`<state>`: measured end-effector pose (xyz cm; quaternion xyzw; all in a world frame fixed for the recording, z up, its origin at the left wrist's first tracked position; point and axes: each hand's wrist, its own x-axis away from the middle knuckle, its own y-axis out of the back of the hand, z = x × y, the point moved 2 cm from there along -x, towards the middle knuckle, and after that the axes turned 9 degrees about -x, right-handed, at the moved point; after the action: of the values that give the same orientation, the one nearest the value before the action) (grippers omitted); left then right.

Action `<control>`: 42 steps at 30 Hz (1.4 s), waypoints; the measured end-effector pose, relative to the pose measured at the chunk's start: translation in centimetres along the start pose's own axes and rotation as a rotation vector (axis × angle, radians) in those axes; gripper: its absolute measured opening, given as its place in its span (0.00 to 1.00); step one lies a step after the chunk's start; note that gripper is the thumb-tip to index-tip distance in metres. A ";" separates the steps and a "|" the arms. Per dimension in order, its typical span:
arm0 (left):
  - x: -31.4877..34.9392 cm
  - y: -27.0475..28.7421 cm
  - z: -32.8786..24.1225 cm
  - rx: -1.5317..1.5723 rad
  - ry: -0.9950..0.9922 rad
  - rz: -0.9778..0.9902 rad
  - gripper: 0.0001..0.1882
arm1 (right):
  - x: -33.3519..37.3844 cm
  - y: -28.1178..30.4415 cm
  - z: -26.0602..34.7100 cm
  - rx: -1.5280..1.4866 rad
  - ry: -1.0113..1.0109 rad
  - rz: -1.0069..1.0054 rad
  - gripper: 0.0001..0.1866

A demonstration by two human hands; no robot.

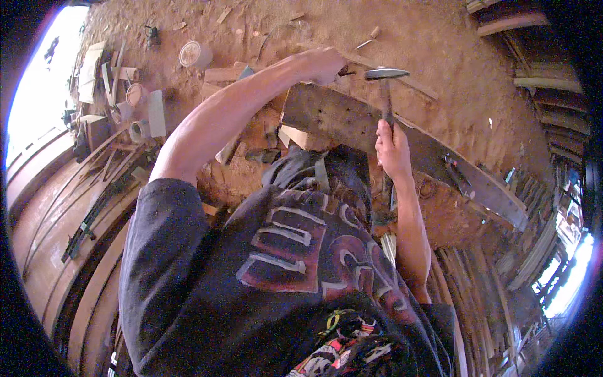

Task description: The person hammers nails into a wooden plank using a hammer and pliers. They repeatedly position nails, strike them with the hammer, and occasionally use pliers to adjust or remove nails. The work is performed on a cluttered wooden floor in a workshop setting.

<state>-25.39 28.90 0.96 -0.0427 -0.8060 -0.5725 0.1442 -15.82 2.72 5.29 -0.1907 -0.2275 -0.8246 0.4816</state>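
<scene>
My right hand [394, 149] is closed round the handle of a hammer [386, 74], its metal head raised above the far edge of a thick wooden plank [326, 116]. Stretched out ahead, my left hand [325, 65] is closed in a fist just beyond the plank's far left end. A small dark tip [345, 71] sticks out of that fist toward the hammer head; what it belongs to, I cannot make out. The plank slopes away to the right in front of my lap. A red and black tool [455, 168] lies on it.
Wood offcuts [223, 75] and a white bucket [195, 55] lie on the dirt ground at the far left. Beyond the plank is a wooden-handled tool [369, 39]. Long boards [480, 283] are stacked at the right, and more timber [94, 295] runs along the left.
</scene>
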 end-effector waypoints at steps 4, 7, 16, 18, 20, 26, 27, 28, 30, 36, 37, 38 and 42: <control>-2.2 2.2 -0.4 -0.008 0.140 0.252 0.11 | 0.9 1.1 -0.2 -0.241 -0.061 -0.016 0.23; -4.4 -3.4 2.8 -0.149 0.049 0.111 0.14 | 1.4 2.2 -1.8 -0.296 -0.066 -0.054 0.22; -2.9 -0.9 2.2 -0.052 0.185 0.306 0.16 | 6.0 5.2 -4.6 -0.371 -0.061 -0.192 0.19; -1.0 -0.6 2.6 0.153 0.302 0.022 0.16 | 6.5 5.7 -6.1 -0.290 -0.117 -0.220 0.18; 1.4 -1.2 2.4 0.302 0.378 -0.201 0.16 | 6.8 5.7 -6.8 -0.222 -0.148 -0.195 0.17; 6.9 -2.2 0.0 0.251 0.599 -0.337 0.18 | 5.3 7.5 -10.4 0.252 -0.040 -0.029 0.23; 7.7 -2.0 -0.4 0.219 0.621 -0.319 0.20 | 4.9 7.8 -11.2 0.386 0.025 -0.047 0.22; 8.2 -2.0 -0.6 0.188 0.644 -0.305 0.21 | 4.5 7.7 -10.7 0.521 0.091 -0.073 0.22; 8.3 -2.6 -1.2 0.173 0.599 -0.344 0.26 | 4.1 8.2 -9.6 0.681 0.238 -0.147 0.24; 5.8 -2.4 -3.5 0.138 0.487 -0.242 0.27 | 2.6 10.0 -7.0 0.629 0.032 -0.120 0.27; 5.3 -2.6 -3.3 0.136 0.447 -0.224 0.25 | 2.5 10.2 -7.4 0.645 0.074 -0.140 0.27; 4.9 -2.8 -3.3 0.134 0.407 -0.206 0.23 | 2.4 10.5 -7.7 0.662 0.115 -0.160 0.27; 4.2 -2.2 -2.6 0.192 0.536 -0.116 0.15 | 2.4 10.8 -8.3 0.639 0.165 -0.221 0.25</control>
<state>-29.47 25.26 0.91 0.1702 -0.7908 -0.4915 0.3227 -8.24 -8.27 1.76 0.0626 -0.4536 -0.7715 0.4417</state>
